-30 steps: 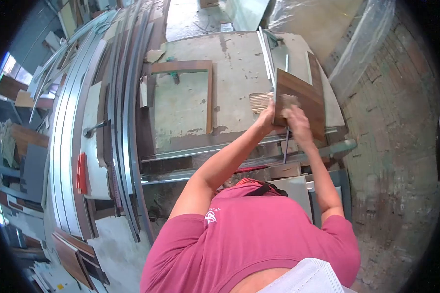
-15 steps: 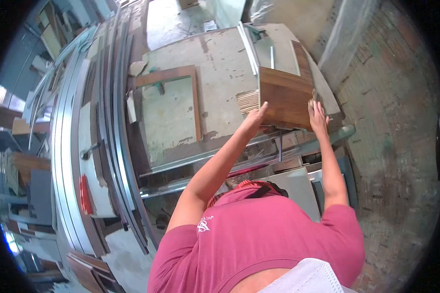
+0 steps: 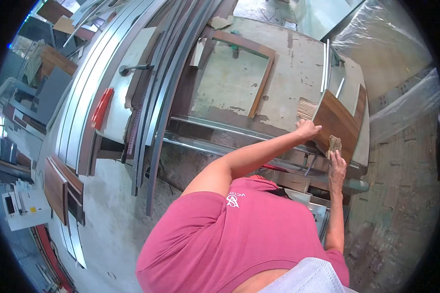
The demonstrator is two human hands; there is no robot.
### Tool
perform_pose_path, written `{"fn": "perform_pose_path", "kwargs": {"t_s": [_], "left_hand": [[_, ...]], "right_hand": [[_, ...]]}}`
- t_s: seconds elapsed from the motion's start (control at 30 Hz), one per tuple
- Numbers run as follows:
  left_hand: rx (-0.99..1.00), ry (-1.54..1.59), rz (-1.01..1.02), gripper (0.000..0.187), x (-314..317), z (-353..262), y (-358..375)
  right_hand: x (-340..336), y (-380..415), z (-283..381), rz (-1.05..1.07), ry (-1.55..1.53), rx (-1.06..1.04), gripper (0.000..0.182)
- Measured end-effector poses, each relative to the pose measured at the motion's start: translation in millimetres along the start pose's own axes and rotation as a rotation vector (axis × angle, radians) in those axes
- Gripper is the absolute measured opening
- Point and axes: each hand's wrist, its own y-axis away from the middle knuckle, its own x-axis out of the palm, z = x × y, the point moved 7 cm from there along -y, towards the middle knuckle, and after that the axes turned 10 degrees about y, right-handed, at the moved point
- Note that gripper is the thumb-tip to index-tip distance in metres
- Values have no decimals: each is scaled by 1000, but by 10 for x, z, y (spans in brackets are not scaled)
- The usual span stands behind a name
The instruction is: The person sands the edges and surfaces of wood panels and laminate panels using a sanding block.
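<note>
A brown wood-grain panel (image 3: 340, 119) stands tilted over the near right part of the worktable (image 3: 293, 63). My left hand (image 3: 309, 130) is closed on its lower left edge. Between the fingers of my right hand (image 3: 337, 166) is a folded tan rag (image 3: 334, 144), held against or just in front of the panel's lower face; contact is hard to make out. Just left of the panel lies a small stack of ribbed, cardboard-like pieces (image 3: 307, 107). A brown strip (image 3: 361, 102) rests behind the panel's right side.
A brown rectangular frame (image 3: 264, 80) lies on the table, with a green tool (image 3: 235, 46) by its far side. White strips (image 3: 325, 66) lie beyond the panel. Long metal profiles (image 3: 173, 73) run along the left, near a red object (image 3: 102, 107). Plastic sheeting (image 3: 376, 29) hangs at the back right.
My view has swung, so the table sits farther right. The right hand has come off the panel's right edge to its lower front with the rag. The left hand still grips the left edge.
</note>
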Motion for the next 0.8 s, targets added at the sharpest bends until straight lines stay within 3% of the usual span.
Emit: {"fn": "perform_pose_path", "kwargs": {"t_s": [0.07,0.13,0.2,0.27,0.33,0.4,0.47,0.6,0.67,0.77,0.8], "left_hand": [[-10,157,6,60,2,44,15],[87,120,19,56,-162,-34,186],[225,56,-122,60,-368,15,367],[224,149,-99,62,-644,175,567],[279,599,-48,56,-1013,276,1100],[193,837,-86,49,-1371,518,1597],[152,882,-293,43,-1756,822,2198],[-22,874,-900,22,-2280,1414,3582],[9,800,-1197,17,-2424,1560,4233],[10,393,-1582,13,-2559,1540,4965],[52,313,-1685,15,-2579,1504,5113]], "right_hand": [[-75,-73,300,-36,-19,-98,43],[-163,-181,569,-40,-124,-178,39],[-180,-272,708,-40,-130,-231,37],[-130,-467,704,-122,-116,-305,36],[-179,-652,505,-182,-315,-31,37],[62,-758,395,-129,-250,9,38],[58,-875,602,-134,-151,-191,36],[-358,-1139,1352,37,-435,-360,39],[-323,-1383,1526,25,-437,-380,39],[-163,-1893,1366,-359,-248,-384,39],[-43,-2067,1247,-361,-259,-404,39]]}}
